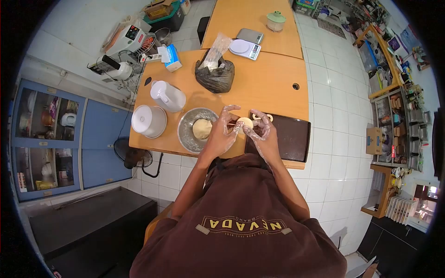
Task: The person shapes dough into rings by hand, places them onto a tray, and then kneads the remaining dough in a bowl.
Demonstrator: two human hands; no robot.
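Observation:
A small round piece of pale dough (246, 123) is pinched between the fingertips of both hands, above the table's front edge. My left hand (223, 132) grips it from the left, its fingers curled and dusted with flour. From the other side my right hand (262, 135), also floury, closes thumb and fingers on the same piece. To the left stands a metal bowl (187, 135) with a large dough ball (202, 129) in it. Behind my right hand, ring-shaped dough pieces (264, 118) lie at the far left of a dark baking tray (289, 138), partly hidden by my fingers.
On the wooden table (264, 88) are a white lidded tub (149, 121), a white pitcher (168, 96), a black plastic bag (215, 76) and a kitchen scale (244, 49). A green-lidded jar (276, 21) stands farther back. A black fan (133, 153) is left of the table.

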